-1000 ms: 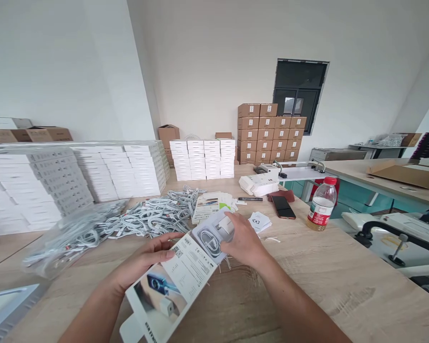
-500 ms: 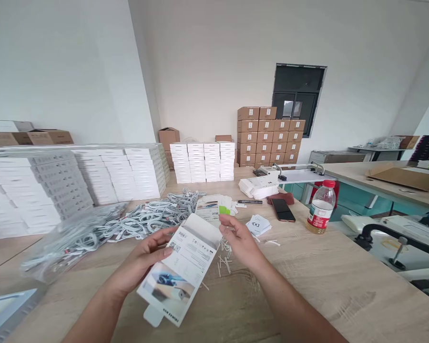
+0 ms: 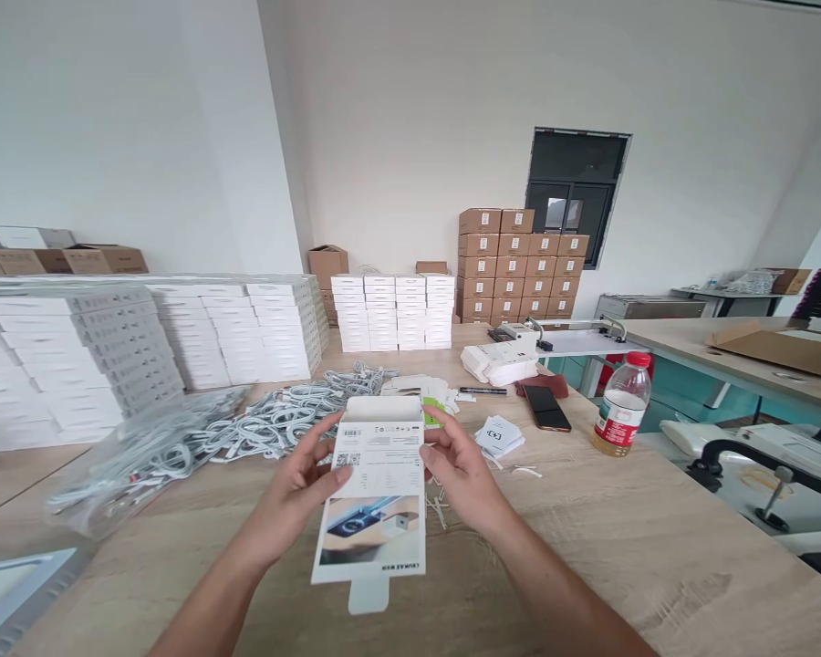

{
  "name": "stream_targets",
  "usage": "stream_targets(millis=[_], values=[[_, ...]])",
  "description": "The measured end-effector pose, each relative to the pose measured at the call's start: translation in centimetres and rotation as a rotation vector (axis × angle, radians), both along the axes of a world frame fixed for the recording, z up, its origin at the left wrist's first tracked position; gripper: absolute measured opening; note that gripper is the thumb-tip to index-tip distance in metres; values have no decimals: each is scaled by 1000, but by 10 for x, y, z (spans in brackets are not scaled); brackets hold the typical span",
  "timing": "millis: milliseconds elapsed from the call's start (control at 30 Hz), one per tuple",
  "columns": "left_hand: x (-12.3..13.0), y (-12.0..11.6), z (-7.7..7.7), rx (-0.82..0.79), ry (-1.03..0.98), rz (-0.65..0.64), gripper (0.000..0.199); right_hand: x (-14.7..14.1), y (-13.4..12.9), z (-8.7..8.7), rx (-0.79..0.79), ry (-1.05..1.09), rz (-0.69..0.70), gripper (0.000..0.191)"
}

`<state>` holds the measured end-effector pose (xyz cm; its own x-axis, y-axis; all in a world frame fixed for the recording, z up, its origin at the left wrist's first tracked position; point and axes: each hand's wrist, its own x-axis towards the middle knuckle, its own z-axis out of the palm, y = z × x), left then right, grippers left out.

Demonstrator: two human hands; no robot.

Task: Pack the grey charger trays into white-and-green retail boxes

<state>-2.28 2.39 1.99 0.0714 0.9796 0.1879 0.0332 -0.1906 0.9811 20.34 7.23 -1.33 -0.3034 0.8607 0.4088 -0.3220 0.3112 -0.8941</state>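
A white printed product box [image 3: 383, 484] is held up in front of me with its upper flap folded back and a tab hanging from the lower end. A picture of a dark device and cable covers its lower half. My left hand [image 3: 307, 484] grips its left edge, thumb on the printed face. On the right edge, my right hand [image 3: 455, 461] closes near the top corner, fingers behind the panel. Behind the box lie coiled white cables [image 3: 280, 415], a green-and-white card [image 3: 438, 401] and flat white packaging pieces. Short white strips [image 3: 439, 511] are scattered by my right hand.
Stacks of white boxes [image 3: 82, 356] stand at left, more white boxes [image 3: 389, 315] at the back. Brown cartons [image 3: 520, 269] are piled by the wall. To the right are leaflets [image 3: 498, 438], a phone [image 3: 547, 408], a marker [image 3: 483, 391] and a bottle [image 3: 619, 411].
The box has turned from slanted to nearly upright in my view. My right hand has shifted from the top flap to the right edge. The view has moved slightly.
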Motion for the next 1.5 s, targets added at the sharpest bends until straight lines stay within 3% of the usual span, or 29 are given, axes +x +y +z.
stream_targets(millis=[167, 300, 400, 467, 700, 800, 967, 1067, 1133, 1267, 1500], values=[[10, 1, -7, 12, 28, 98, 57, -7, -1, -3, -62, -74, -89, 27], [12, -5, -4, -3, -117, 44, 45, -11, -2, -7, -76, -52, -110, 45], [14, -10, 1, -39, -200, -4, 39, -10, 2, -6, -161, 51, -107, 40], [17, -12, 3, -64, -230, -33, 35, -10, 4, -6, -198, 62, -78, 47], [17, -6, -2, -94, -214, -44, 35, -5, 6, -8, -8, -57, -175, 17], [12, -5, -3, -91, -150, -105, 31, -4, 5, -8, -108, -22, -64, 24], [11, -9, -3, -86, -20, -223, 29, -4, 3, -9, -519, 117, 188, 40], [11, -9, -5, -63, 22, -251, 27, -6, 0, -9, -597, 48, 307, 43], [10, -8, -6, -50, 50, -253, 26, -6, -2, -9, -566, -34, 300, 44], [10, -6, -10, -71, 41, -258, 27, -6, -1, -9, -433, -110, 148, 43], [10, -8, -11, -122, 56, -218, 54, -6, 0, -10, -253, -191, 95, 39]])
